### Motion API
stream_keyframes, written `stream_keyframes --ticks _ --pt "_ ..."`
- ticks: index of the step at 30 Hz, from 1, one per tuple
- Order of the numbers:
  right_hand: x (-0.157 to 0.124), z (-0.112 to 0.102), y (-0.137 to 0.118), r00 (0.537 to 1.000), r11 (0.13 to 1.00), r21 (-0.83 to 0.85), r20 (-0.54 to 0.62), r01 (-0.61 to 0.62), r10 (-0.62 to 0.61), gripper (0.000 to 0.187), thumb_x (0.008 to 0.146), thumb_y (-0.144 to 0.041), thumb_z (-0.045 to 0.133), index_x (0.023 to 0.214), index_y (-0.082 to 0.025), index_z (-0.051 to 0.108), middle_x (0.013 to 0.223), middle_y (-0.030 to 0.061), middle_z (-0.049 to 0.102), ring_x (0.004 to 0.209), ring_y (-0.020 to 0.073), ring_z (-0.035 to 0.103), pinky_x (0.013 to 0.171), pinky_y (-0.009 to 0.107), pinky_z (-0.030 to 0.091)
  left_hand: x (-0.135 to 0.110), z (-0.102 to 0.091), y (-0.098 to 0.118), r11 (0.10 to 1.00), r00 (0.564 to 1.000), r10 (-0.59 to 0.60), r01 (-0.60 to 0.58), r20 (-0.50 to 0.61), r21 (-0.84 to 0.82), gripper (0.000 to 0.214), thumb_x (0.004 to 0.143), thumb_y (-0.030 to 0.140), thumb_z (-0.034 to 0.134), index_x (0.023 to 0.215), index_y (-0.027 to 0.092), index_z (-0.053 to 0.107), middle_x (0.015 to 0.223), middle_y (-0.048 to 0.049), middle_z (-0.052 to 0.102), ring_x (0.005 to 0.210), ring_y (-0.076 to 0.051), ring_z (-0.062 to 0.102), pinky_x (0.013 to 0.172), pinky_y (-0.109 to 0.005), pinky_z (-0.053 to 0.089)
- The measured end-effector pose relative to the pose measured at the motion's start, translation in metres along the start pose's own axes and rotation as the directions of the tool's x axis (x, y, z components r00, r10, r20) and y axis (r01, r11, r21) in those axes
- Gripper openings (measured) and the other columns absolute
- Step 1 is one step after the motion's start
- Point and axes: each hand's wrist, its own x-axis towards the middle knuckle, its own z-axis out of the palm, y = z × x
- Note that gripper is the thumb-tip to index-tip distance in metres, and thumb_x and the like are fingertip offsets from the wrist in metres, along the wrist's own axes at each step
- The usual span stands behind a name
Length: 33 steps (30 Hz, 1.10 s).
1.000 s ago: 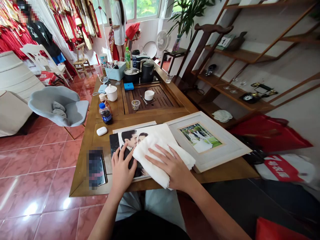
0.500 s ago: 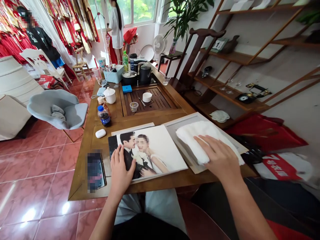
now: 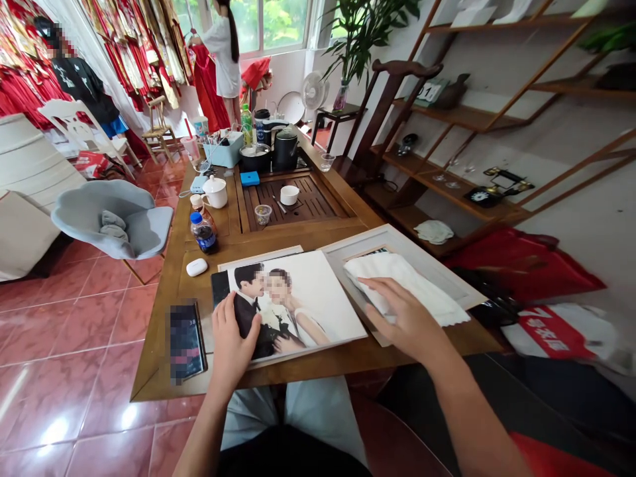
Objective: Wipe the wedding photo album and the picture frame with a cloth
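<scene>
Red floor tiles and racks of red garments surround a long wooden table, where the person sits at the near end. Their left hand lies flat and open, palm down, with the fingers spread on the near left part of a large photo print of a couple; it presses on the print rather than gripping it. The print stretches away from this hand to the right, towards the other hand. Just left of the left hand, a dark phone lies flat on the wood. Farther out beyond it sit a small white case and a dark bottle.

The right hand is also open and palm down, with the fingers straight and resting on the near edge of a folded white cloth; nothing is clenched. The cloth lies just beyond the fingertips, spread over a white frame that shows around it on the far and right sides. The frame's left edge lies just beside the print, between the two hands.

Well beyond both hands, a slatted tea tray holds a white cup, with a white teapot to its left. A grey chair stands off the table's left side. Another person stands at the far window.
</scene>
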Motion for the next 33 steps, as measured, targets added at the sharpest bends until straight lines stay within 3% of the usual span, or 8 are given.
stream_keyframes --ticks 2,7,10,17,23,28,30,33 --pt "0.015 0.009 -0.014 0.988 0.985 0.096 0.062 -0.144 0.138 0.039 0.097 -0.045 0.044 0.121 -0.021 0.065 0.107 0.0109 0.07 0.097 0.0286 0.067 0.084 0.041 0.054 0.005 -0.004 -0.003 0.999 0.999 -0.038 0.037 -0.018 -0.031 0.056 0.097 0.041 0.059 0.146 0.017 0.048 0.141 -0.0175 0.058 0.134 -0.032 0.049 0.115 -0.056 0.041" --pt "0.048 0.035 -0.016 0.972 0.968 0.154 0.158 -0.2 0.175 0.035 0.094 -0.052 0.047 0.082 -0.024 0.064 0.07 0.0038 0.066 0.065 0.023 0.062 0.063 0.035 0.048 0.02 -0.016 -0.011 0.973 0.98 -0.193 0.198 0.046 -0.121 0.055 0.095 0.044 0.059 0.141 0.014 0.055 0.11 -0.012 0.07 0.096 -0.024 0.065 0.092 -0.044 0.054" --pt "0.056 0.041 -0.008 0.966 0.953 0.2 0.171 -0.226 0.193 0.034 0.091 -0.053 0.049 0.079 -0.024 0.063 0.067 0.003 0.067 0.064 0.0215 0.061 0.061 0.033 0.046 0.028 -0.02 -0.014 0.932 0.955 -0.267 0.289 0.127 -0.217 0.055 0.092 0.045 0.063 0.136 0.013 0.06 0.101 -0.0083 0.071 0.079 -0.018 0.067 0.079 -0.036 0.056" --pt "0.054 0.046 0.001 0.958 0.909 0.311 0.16 -0.277 0.237 0.037 0.082 -0.058 0.058 0.084 -0.021 0.066 0.072 0.0034 0.069 0.068 0.0213 0.064 0.065 0.034 0.051 0.039 -0.024 -0.023 0.769 0.913 -0.332 0.407 0.237 -0.493 0.06 0.077 0.045 0.081 0.125 0.012 0.066 0.091 -0.0063 0.073 0.083 -0.02 0.072 0.082 -0.035 0.058" --pt "0.055 0.045 -0.002 0.956 0.854 0.428 0.134 -0.295 0.263 0.046 0.08 -0.063 0.065 0.094 -0.019 0.067 0.078 0.0068 0.072 0.072 0.0235 0.068 0.067 0.036 0.055 0.042 -0.028 -0.017 0.729 0.924 -0.27 0.381 0.272 -0.569 0.055 0.072 0.05 0.081 0.112 0.013 0.074 0.082 -0.0023 0.073 0.075 -0.018 0.071 0.073 -0.031 0.058" --pt "0.061 0.041 -0.014 0.964 0.805 0.542 0.039 -0.242 0.263 0.051 0.079 -0.068 0.068 0.094 -0.019 0.066 0.081 0.0085 0.074 0.076 0.0243 0.07 0.069 0.037 0.059 0.047 -0.045 -0.008 0.7 0.936 -0.245 0.351 0.252 -0.622 0.057 0.077 0.052 0.078 0.117 0.012 0.073 0.091 -0.0049 0.076 0.081 -0.019 0.072 0.076 -0.03 0.059" --pt "0.063 0.035 -0.022 0.969 0.792 0.58 -0.017 -0.192 0.248 0.051 0.08 -0.068 0.068 0.096 -0.02 0.066 0.085 0.0086 0.074 0.079 0.0241 0.07 0.072 0.038 0.059 0.05 -0.057 -0.005 0.704 0.952 -0.216 0.305 0.216 -0.641 0.056 0.077 0.05 0.08 0.118 0.013 0.072 0.095 -0.006 0.076 0.086 -0.019 0.072 0.081 -0.032 0.059" --pt "0.067 0.023 -0.033 0.971 0.779 0.62 -0.117 -0.093 0.209 0.052 0.081 -0.069 0.069 0.102 -0.022 0.065 0.09 0.0081 0.072 0.085 0.0238 0.069 0.081 0.04 0.059 0.054 -0.075 0.001 0.735 0.99 -0.11 0.142 0.089 -0.663 0.051 0.079 0.045 0.082 0.119 0.016 0.07 0.099 -0.0064 0.076 0.09 -0.018 0.073 0.087 -0.032 0.059"
